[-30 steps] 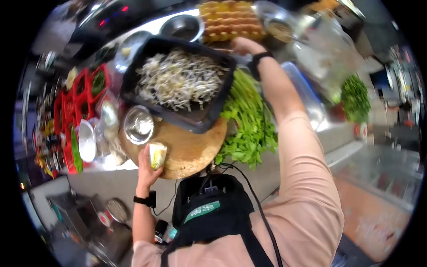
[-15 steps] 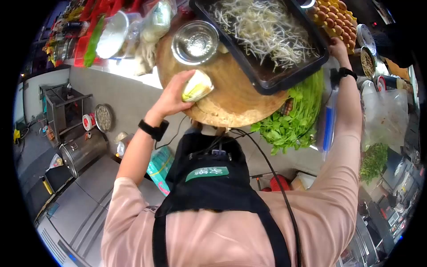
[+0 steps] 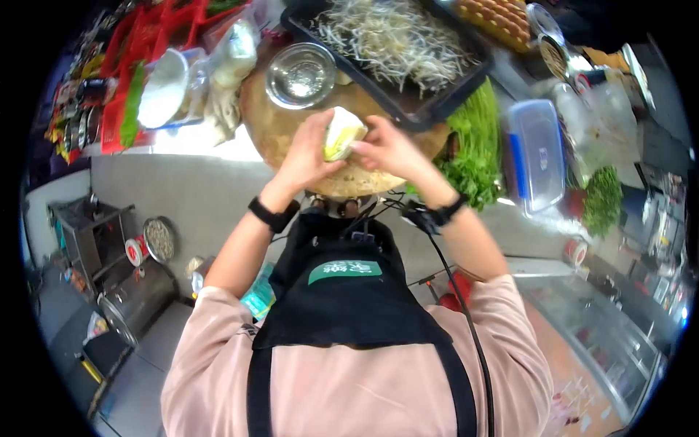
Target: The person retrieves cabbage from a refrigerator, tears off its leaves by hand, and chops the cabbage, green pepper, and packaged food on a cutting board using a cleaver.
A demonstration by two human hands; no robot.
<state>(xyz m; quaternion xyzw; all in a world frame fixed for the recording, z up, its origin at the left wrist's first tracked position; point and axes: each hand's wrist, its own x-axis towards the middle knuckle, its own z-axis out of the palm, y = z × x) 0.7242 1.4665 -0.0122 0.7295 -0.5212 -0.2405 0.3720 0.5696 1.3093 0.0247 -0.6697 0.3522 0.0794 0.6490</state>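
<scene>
A cut chunk of cabbage (image 3: 345, 132), pale with yellow-green leaf edges, is gripped in my left hand (image 3: 309, 153) above the round wooden chopping board (image 3: 263, 120). My right hand (image 3: 393, 151) is at the chunk's right side, thumb and fingers apart. Its fingertips are at or very near the cabbage; blur hides whether they touch. Behind my hands, a shiny metal bowl (image 3: 300, 76) rests on the board. A black tray (image 3: 419, 116) of bean sprouts (image 3: 397, 40) overlaps the board's back right.
Leafy green celery (image 3: 473, 156) lies right of the board, beside a clear, blue-edged plastic box (image 3: 537, 156). Eggs (image 3: 502, 18) sit at the back right. To the left are a white bowl (image 3: 164, 87), a long green vegetable (image 3: 132, 109) and red baskets (image 3: 116, 65). A black cable (image 3: 466, 320) hangs across my front.
My right hand has come from the egg trays at the far right to the cabbage over the board. The cabbage, still in my left hand, is tilted differently. The view has shifted.
</scene>
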